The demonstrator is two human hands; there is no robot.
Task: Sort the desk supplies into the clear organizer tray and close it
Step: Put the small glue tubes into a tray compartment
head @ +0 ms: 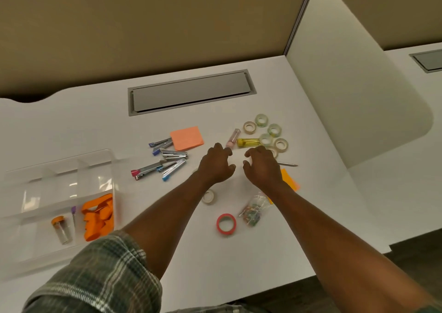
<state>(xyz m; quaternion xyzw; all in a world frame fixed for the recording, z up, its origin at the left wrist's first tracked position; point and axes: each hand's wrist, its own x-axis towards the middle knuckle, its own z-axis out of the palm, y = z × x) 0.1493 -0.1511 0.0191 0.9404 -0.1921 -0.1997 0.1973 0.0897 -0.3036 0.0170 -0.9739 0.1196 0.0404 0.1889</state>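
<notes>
The clear organizer tray (28, 253) lies open at the left with an orange-capped vial (61, 229), a purple-capped tube (73, 213) and orange pieces (98, 217) inside. My left hand (216, 164) and right hand (262, 167) hover mid-desk, fingers curled and apart, holding nothing. Just beyond them lie a pink-capped tube (233, 138) and a yellow tube (247, 142). Several clear tape rolls (265, 131) sit behind my right hand. Several small staplers (165, 161) lie left of my left hand.
A salmon sticky pad (186, 137), an orange pad (289, 179) under my right wrist, a pencil (288, 164), a tape roll (208, 196), a red tape roll (226, 224) and a bag of clips (253, 211) lie about. A cable hatch (191, 92) sits at the back; a divider (354, 85) stands right.
</notes>
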